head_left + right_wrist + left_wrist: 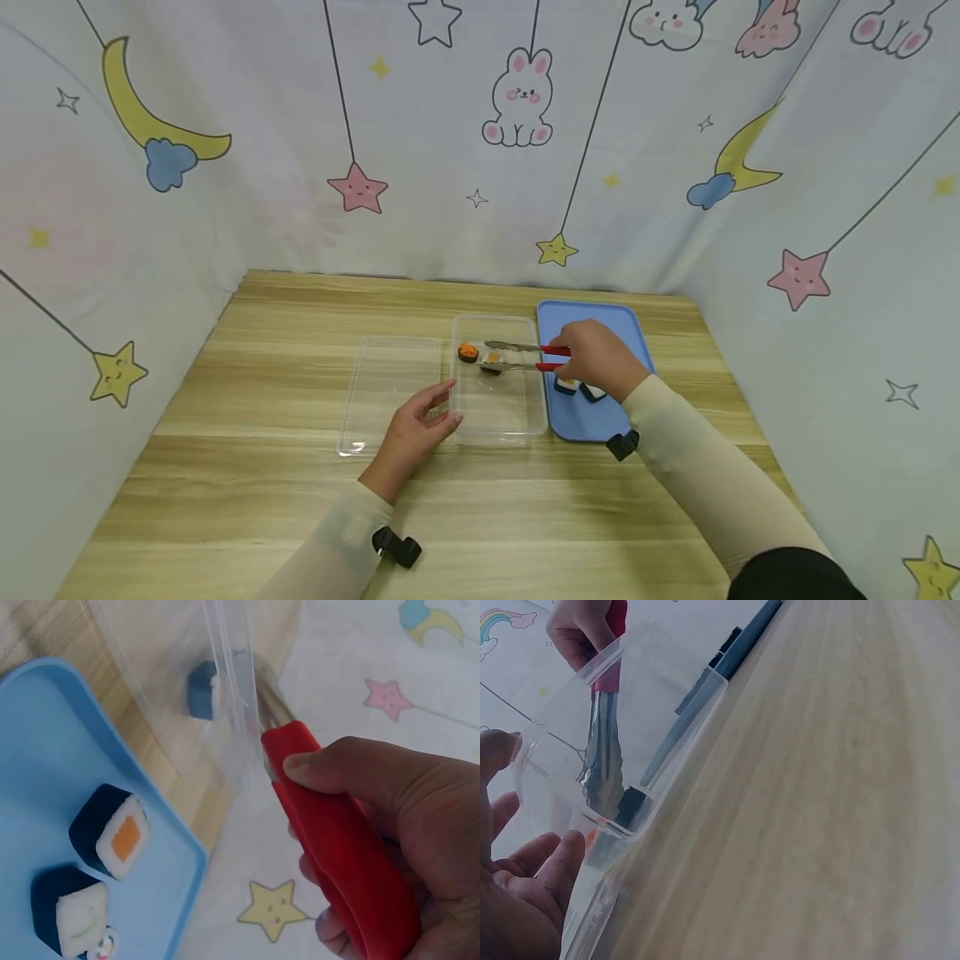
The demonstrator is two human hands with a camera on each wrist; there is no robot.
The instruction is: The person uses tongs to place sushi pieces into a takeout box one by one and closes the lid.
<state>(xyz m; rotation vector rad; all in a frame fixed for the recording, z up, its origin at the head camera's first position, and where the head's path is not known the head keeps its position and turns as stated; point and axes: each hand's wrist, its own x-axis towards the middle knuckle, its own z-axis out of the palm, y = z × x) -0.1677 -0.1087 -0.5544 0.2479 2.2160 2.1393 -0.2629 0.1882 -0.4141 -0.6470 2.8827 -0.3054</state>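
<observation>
My right hand (600,354) grips tongs (337,847) by their red handles, from the container's right side. The tongs' metal arms reach over the clear plastic container (498,417), one on either side of a sushi piece (492,358) wrapped in black. That piece (632,804) sits low in the container, at the tong tips in the left wrist view. Just left of it is a sushi piece with orange topping (468,352). My left hand (420,421) rests against the container's left side, thumb and fingers spread apart.
A blue tray (592,427) stands right of the container, holding several sushi pieces (110,832), partly under my right hand in the head view. Left of the container lies a clear lid (375,383) on the wooden table (480,525). A printed curtain (450,100) hangs behind.
</observation>
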